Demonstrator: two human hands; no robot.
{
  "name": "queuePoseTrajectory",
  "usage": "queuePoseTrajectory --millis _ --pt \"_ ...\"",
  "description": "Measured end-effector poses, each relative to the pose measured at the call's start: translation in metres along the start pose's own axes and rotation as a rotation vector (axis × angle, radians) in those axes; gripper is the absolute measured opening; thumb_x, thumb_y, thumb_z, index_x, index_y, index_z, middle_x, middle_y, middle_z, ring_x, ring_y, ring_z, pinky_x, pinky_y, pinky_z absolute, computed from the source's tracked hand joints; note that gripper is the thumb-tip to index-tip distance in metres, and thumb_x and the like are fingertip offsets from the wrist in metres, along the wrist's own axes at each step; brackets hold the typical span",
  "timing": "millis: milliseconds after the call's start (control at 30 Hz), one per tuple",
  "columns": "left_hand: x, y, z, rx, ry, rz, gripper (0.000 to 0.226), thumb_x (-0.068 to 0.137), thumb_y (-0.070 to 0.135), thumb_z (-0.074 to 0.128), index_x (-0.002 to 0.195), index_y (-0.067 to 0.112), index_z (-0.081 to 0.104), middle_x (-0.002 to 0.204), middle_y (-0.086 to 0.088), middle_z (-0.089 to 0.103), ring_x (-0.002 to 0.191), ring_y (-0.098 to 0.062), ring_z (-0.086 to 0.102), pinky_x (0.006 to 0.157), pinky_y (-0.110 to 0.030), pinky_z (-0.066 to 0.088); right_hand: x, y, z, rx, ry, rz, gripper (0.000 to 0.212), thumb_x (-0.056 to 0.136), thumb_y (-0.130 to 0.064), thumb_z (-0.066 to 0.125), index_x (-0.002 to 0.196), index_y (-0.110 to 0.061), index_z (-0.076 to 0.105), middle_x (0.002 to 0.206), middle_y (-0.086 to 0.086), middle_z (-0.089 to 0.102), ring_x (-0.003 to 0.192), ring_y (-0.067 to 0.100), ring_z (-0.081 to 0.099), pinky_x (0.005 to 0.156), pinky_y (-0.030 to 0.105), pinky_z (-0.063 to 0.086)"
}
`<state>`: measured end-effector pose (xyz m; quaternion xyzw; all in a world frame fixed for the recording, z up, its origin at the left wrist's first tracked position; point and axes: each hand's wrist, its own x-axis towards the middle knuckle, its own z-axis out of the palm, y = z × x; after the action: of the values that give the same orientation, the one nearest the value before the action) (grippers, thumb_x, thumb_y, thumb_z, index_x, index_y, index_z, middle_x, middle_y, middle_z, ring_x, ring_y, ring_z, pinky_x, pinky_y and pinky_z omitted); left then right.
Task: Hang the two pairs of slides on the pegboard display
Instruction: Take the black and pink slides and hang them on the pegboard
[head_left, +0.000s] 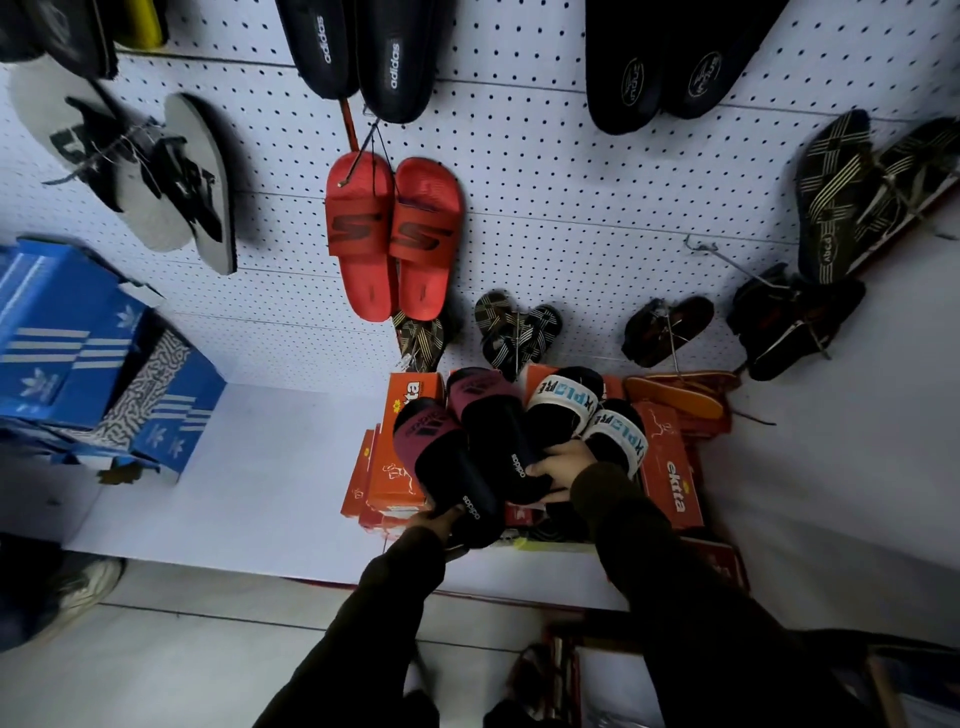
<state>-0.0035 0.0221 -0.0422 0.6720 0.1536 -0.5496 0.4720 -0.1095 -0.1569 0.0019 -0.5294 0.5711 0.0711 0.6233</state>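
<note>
Two pairs of slides lie on orange shoe boxes (670, 462) below the white pegboard (545, 171). The black pair with maroon straps (467, 441) sits on the left, the black pair with white lettered straps (587, 410) on the right. My left hand (434, 522) grips the heel of the near maroon-strap slide. My right hand (563, 462) closes around the heel of the second maroon-strap slide, beside the white-strap pair. Both slides still rest on the boxes.
Red slides (392, 234) hang on the pegboard straight above, black slides (363, 47) higher up. Striped sandals (519, 332) and dark sandals (795, 322) hang low on the board. An empty metal hook (717, 254) juts out at right. Blue shoe boxes (88, 353) stack at left.
</note>
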Motion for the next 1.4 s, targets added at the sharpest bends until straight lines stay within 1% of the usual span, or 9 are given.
queuePoseTrajectory --millis 167,233,367,500,667,800,900,1000,1400 --pt "-0.016 0.014 -0.019 -0.023 0.065 0.124 0.048 0.089 0.016 0.063 0.13 -0.003 0.049 0.113 -0.02 0.06 0.083 -0.031 0.06 0.04 -0.025 0.055 -0.02 0.003 0.014 0.158 -0.023 -0.091 0.049 0.085 0.007 0.063 0.133 -0.005 0.058 0.13 0.018 0.064 0.123 0.038 0.059 0.098 0.047 0.052" --pt "-0.029 0.026 -0.025 -0.02 0.059 0.191 0.046 0.09 0.016 0.061 0.131 -0.001 0.049 0.11 -0.016 0.059 0.075 -0.025 0.059 0.046 -0.026 0.056 -0.028 -0.004 0.019 0.205 -0.023 -0.136 0.053 0.086 0.008 0.062 0.136 -0.007 0.056 0.124 0.013 0.065 0.124 0.037 0.059 0.096 0.046 0.052" --pt "-0.052 0.056 -0.038 -0.003 0.05 0.37 0.048 0.088 0.015 0.063 0.132 0.001 0.051 0.124 -0.016 0.059 0.099 -0.029 0.058 0.068 -0.039 0.056 -0.053 -0.03 0.025 0.375 -0.042 -0.2 0.054 0.087 0.01 0.06 0.137 -0.007 0.052 0.128 0.012 0.062 0.128 0.035 0.055 0.086 0.044 0.051" --pt "-0.078 0.093 -0.046 -0.031 0.029 0.564 0.038 0.089 0.009 0.061 0.127 0.004 0.054 0.114 -0.008 0.054 0.1 -0.028 0.056 0.069 -0.04 0.057 -0.071 -0.06 0.028 0.468 -0.033 -0.355 0.057 0.083 0.012 0.065 0.136 -0.005 0.052 0.136 0.016 0.062 0.122 0.035 0.061 0.071 0.039 0.058" --pt "-0.105 0.146 -0.054 -0.005 0.058 0.826 0.04 0.087 0.01 0.064 0.125 0.005 0.056 0.115 -0.008 0.058 0.09 -0.027 0.061 0.056 -0.024 0.06 -0.103 -0.11 0.033 0.564 -0.026 -0.54 0.056 0.082 0.017 0.063 0.134 0.0 0.049 0.135 0.021 0.06 0.115 0.035 0.062 0.063 0.036 0.059" --pt "-0.132 0.187 -0.06 -0.052 0.059 0.982 0.041 0.085 0.011 0.067 0.124 0.007 0.058 0.122 -0.015 0.062 0.093 -0.035 0.067 0.087 -0.049 0.057 -0.128 -0.149 0.034 0.59 -0.029 -0.684 0.056 0.082 0.015 0.065 0.134 0.0 0.05 0.134 0.017 0.06 0.118 0.037 0.062 0.061 0.028 0.063" --pt "-0.152 0.218 -0.068 -0.084 0.054 1.08 0.049 0.082 0.016 0.07 0.129 0.013 0.056 0.118 -0.012 0.065 0.099 -0.037 0.068 0.093 -0.051 0.055 -0.148 -0.18 0.038 0.573 -0.002 -0.799 0.052 0.082 0.011 0.067 0.13 -0.003 0.053 0.136 0.014 0.059 0.119 0.038 0.063 0.069 0.03 0.063" --pt "-0.169 0.252 -0.076 -0.095 0.073 1.171 0.058 0.074 0.029 0.074 0.129 0.025 0.055 0.117 -0.007 0.067 0.099 -0.034 0.068 0.092 -0.054 0.054 -0.167 -0.213 0.044 0.567 0.009 -0.898 0.05 0.083 0.01 0.067 0.13 -0.002 0.054 0.136 0.014 0.059 0.117 0.036 0.064 0.068 0.028 0.063" --pt "-0.25 0.373 -0.094 -0.19 0.111 1.42 0.06 0.085 0.014 0.067 0.141 0.016 0.045 0.117 -0.011 0.061 0.093 -0.024 0.06 0.082 -0.044 0.056 -0.205 -0.334 0.058 0.659 -0.026 -1.045 0.053 0.083 0.011 0.066 0.133 0.003 0.05 0.131 0.02 0.061 0.12 0.042 0.062 0.067 0.038 0.062"
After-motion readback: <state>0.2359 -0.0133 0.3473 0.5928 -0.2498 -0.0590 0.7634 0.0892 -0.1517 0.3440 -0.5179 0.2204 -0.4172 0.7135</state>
